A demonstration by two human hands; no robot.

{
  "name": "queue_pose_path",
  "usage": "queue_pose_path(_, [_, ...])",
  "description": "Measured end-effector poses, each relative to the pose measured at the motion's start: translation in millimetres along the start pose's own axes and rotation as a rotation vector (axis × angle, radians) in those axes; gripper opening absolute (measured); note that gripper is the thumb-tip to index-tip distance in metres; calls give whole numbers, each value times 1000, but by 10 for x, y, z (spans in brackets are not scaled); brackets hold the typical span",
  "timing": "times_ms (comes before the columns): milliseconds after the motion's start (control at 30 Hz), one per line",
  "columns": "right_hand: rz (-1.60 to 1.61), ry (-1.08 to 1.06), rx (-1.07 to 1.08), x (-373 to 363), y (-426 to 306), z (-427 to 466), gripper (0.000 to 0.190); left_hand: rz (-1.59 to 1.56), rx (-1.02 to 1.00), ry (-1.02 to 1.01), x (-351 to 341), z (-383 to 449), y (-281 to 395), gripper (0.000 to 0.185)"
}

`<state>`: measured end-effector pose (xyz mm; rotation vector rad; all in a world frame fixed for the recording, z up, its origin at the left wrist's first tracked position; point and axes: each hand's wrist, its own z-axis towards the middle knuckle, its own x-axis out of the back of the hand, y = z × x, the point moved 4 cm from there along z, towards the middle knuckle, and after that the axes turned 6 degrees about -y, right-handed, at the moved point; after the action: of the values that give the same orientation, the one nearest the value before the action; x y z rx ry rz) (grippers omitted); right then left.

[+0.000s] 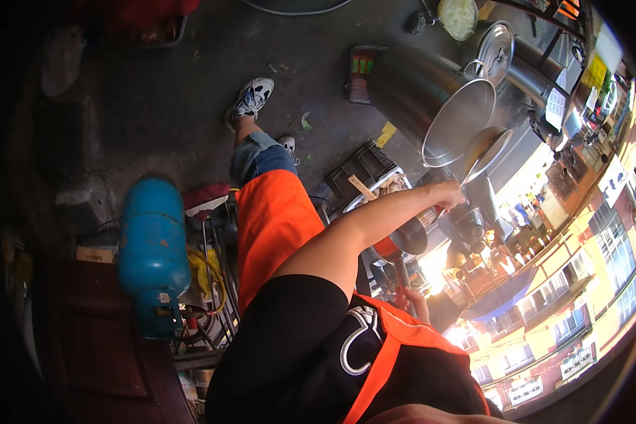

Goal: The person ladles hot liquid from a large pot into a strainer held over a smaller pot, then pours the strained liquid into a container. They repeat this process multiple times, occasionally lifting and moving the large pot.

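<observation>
My left hand (448, 195) reaches out and closes beside the lower rim of a shallow round metal pan (490, 151), with a short thin end showing below the fist. Just beyond it stands a tall steel stockpot (458, 124), its mouth uncovered. Nearer my chest, my right hand (411, 303) grips the thick handle (400, 270) of a dark round pan (411, 236); the apron and glare partly hide the fingers. Between my forearm and the stockpot lie a metal tray of food pieces (395, 184) and a wooden handle (361, 187).
A blue gas cylinder (153, 238) stands behind me, with a yellow hose. A black plastic crate (360, 172) and a box with green packets (361, 74) are near the stockpot. A round steel lid (497, 53) leans behind it. Leaf scraps lie on the dark floor.
</observation>
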<state>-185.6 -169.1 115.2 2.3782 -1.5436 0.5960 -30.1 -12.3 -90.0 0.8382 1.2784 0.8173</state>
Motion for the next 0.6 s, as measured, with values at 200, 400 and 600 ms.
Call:
queue_pose_path(200, [159,-6,6,21,114,-184,22,-363,232,23,-60,-104,149,41])
queue_pose_path(400, [224,-246,-74,422,270,7,19,-342,218,51,-151,-64,359,38])
queue_pose_path(600, [353,-271,-72,398,438,-180,21,-222,221,-30,-249,-5,541,34])
